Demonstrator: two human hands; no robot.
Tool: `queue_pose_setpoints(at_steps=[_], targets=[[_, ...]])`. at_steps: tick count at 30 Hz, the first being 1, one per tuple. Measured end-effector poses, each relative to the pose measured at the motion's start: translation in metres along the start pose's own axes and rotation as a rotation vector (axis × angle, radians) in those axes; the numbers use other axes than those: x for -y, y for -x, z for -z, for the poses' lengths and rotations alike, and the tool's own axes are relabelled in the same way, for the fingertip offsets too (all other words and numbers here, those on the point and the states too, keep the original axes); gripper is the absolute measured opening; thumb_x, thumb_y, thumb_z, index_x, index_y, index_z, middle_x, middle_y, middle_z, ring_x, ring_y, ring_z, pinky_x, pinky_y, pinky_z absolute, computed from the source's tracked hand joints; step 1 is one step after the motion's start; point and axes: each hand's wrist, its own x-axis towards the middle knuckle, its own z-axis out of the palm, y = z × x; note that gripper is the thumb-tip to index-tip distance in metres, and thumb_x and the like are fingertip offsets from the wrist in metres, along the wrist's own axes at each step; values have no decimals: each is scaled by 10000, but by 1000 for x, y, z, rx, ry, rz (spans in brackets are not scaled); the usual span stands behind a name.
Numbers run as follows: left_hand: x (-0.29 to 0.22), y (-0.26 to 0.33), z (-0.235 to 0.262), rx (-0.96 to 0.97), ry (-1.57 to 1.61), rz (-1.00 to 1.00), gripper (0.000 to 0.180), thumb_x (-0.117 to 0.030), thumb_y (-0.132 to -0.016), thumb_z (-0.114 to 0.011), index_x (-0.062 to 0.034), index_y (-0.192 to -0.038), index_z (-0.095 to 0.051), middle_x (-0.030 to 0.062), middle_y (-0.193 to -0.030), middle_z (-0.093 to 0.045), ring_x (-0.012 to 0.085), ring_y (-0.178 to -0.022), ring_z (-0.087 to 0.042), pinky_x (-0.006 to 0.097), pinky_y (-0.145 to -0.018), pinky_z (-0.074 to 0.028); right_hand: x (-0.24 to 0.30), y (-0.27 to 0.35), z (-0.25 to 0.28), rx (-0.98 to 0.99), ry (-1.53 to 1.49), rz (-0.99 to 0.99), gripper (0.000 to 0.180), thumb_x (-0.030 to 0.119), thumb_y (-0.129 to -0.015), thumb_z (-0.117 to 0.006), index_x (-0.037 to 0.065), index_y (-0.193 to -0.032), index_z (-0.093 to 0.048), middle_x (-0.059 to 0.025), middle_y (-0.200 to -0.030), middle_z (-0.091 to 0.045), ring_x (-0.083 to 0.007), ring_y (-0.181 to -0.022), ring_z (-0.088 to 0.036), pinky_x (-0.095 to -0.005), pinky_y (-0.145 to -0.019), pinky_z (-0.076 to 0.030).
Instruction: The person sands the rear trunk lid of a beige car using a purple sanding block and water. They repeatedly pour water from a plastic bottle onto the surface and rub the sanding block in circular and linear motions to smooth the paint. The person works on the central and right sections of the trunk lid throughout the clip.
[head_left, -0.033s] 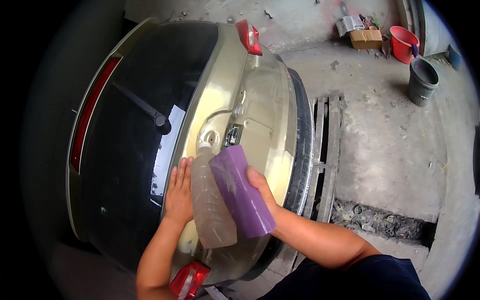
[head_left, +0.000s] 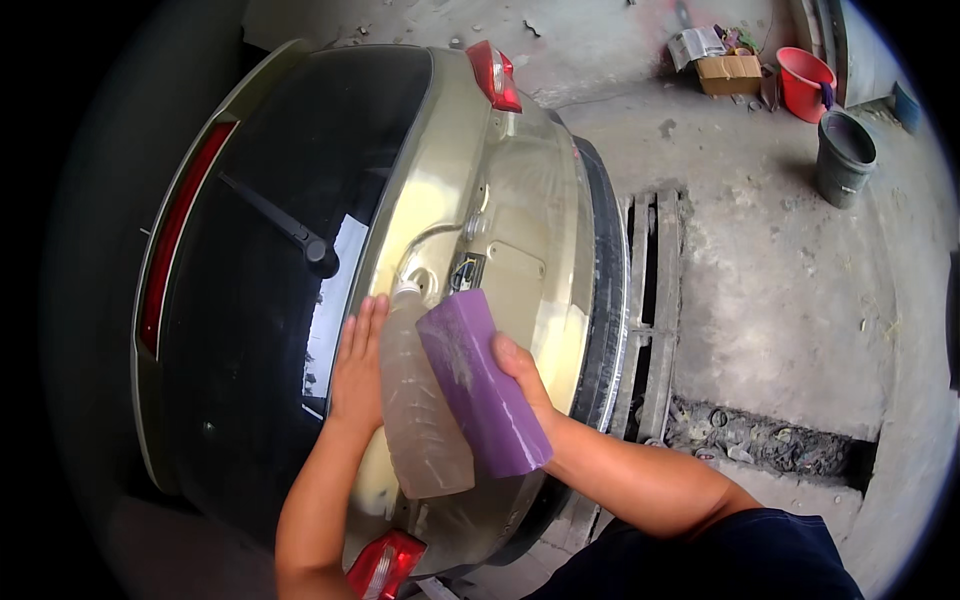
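Note:
My left hand [head_left: 357,370] lies flat, with its fingers stretched out, on the gold-coloured tailgate [head_left: 425,200] of a car, beside the dark rear window [head_left: 290,160]. In my right hand [head_left: 522,372] is a purple block [head_left: 485,390], its face smeared with pale residue. The thumb presses on the block's right side; the other fingers are hidden behind it. Against the block's left side is a clear plastic bottle [head_left: 425,410] with cloudy liquid and a white top. Whether my right fingers also hold the bottle cannot be seen.
A rear wiper [head_left: 318,257] rests on the window. Red tail lights [head_left: 494,78] sit at both tailgate ends. Right of the bumper runs a slotted floor drain [head_left: 655,290]. Farther off stand a dark bucket [head_left: 846,160], a red bucket [head_left: 805,85] and a cardboard box [head_left: 729,75].
My left hand has slid a little farther up along the panel. My right hand, the block and the bottle have hardly moved.

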Motion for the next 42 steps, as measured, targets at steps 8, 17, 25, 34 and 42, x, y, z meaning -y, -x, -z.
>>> queue_pose_setpoints(at_steps=[8, 17, 25, 34, 42], targets=[[15, -205, -14, 14, 4, 160, 888, -582, -934, -456, 37, -1518, -202, 219, -1601, -156, 335, -1499, -120, 419, -1207, -149, 33, -16, 20, 23, 78, 171, 774, 639, -908, -523, 68, -1425, -439, -100, -1263, -598, -169, -1066, -623, -307, -872, -531], [8, -262, -19, 98, -120, 22, 764, -538, -984, -370, -37, -1539, -211, 118, -1624, -155, 261, -1509, -100, 420, -1218, -76, 37, -19, 47, 91, 20, 211, 754, 605, -916, -545, 44, -1410, -448, -119, -1258, -601, -190, -1087, -627, -321, -892, -533], [13, -142, -12, 31, -117, -237, 703, -461, -966, -441, -62, -1523, -283, 84, -1614, -212, 233, -1502, -153, 400, -1215, -131, 28, -17, 34, 23, 58, 56, 873, 690, -822, -610, 59, -1406, -458, -108, -1231, -599, -200, -1018, -634, -321, -847, -539], [-1, -243, 4, 125, -65, 58, 640, -475, -1011, -337, -129, -1543, -253, 43, -1632, -151, 238, -1512, -79, 459, -1219, -91, 34, 1, 33, 39, 42, -19, 877, 711, -800, -621, 58, -1370, -495, -97, -1184, -619, -186, -1010, -626, -314, -842, -528], [14, -225, -7, 104, -120, -210, 629, -455, -1012, -335, -112, -1535, -265, 38, -1622, -188, 219, -1505, -114, 426, -1224, -96, 16, 15, 36, 46, 115, -135, 865, 710, -868, -512, 101, -1465, -369, -96, -1258, -528, -180, -1095, -536, -316, -916, -446]])
